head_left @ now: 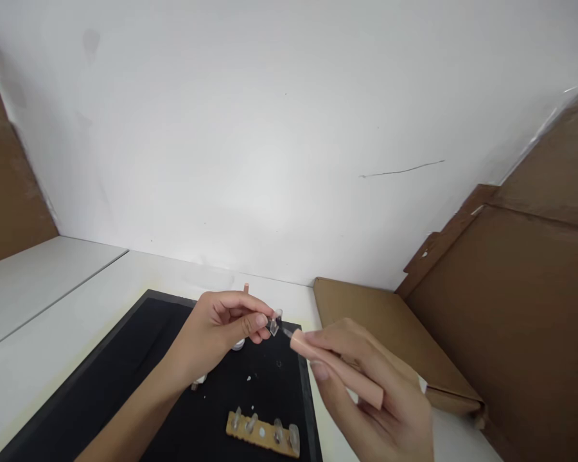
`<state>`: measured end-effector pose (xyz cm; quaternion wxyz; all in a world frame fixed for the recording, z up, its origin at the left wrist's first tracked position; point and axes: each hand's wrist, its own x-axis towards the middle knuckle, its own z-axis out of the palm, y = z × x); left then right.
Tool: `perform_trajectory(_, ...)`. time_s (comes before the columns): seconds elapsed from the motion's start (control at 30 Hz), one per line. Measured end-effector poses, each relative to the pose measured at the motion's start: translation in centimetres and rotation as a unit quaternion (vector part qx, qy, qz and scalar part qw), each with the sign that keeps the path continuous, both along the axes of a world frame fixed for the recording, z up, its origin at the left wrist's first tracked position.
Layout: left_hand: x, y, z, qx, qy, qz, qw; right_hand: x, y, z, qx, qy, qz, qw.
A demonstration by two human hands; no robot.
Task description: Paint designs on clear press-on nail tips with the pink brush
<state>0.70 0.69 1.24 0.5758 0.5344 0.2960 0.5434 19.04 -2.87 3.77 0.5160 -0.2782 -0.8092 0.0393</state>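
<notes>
Near the middle of the head view, my left hand [226,324] pinches a small clear piece [275,323] with a dark part between thumb and fingertips. My right hand [366,378] is wrapped round a pink cylindrical handle [337,369], whose thin tip points left and reaches the clear piece; whether they touch is too small to tell. Below them, a yellowish strip [270,441] lies on the black mat [173,410], with several clear pieces standing on it. One white oval spot shows at the strip's middle.
A flat cardboard box [366,314] lies right of the mat, beside a large brown cardboard panel [525,295]. Partly behind my left hand are a small white-rimmed item [239,344] and a pink tip [246,288]. Another small item [199,382] sits beside my left forearm.
</notes>
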Motion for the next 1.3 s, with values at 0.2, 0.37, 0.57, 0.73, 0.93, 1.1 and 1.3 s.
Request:
perform_trajectory(0.2, 0.0, -0.1, -0.1, -0.004, 0.013, 0.002, 1.0, -0.1, -0.3, 0.2, -0.001, 0.002, 0.019, 1.0)
perform_trajectory(0.37, 0.1, -0.3, -0.4, -0.001, 0.003, -0.014, 1.0, 0.3, -0.3, -0.9, 0.007, 0.026, -0.018, 0.999)
perform_trajectory(0.57, 0.4, -0.2, -0.9, 0.007, -0.002, -0.02, 1.0, 0.2, -0.2, -1.5, 0.048, 0.004, -0.031, 0.998)
perform_trajectory(0.73, 0.6, -0.3, -0.9, 0.003, 0.011, -0.021, 1.0, 0.0, -0.2, -1.5, 0.043, -0.01, -0.04, 0.998)
perform_trajectory(0.93, 0.9, -0.2, -0.3, 0.005, 0.009, -0.017, 1.0, -0.4, -0.2, -0.9, 0.028, -0.015, -0.004, 0.999)
perform_trajectory(1.1, 0.9, -0.1, -0.3, 0.001, 0.011, -0.024, 1.0, -0.6, -0.2, -1.1, 0.04, -0.002, -0.001, 0.999)
perform_trajectory(1.3, 0.9, -0.4, -0.3, 0.0, 0.005, -0.039, 0.999, -0.6, -0.1, -1.4, 0.044, 0.018, -0.026, 0.999)
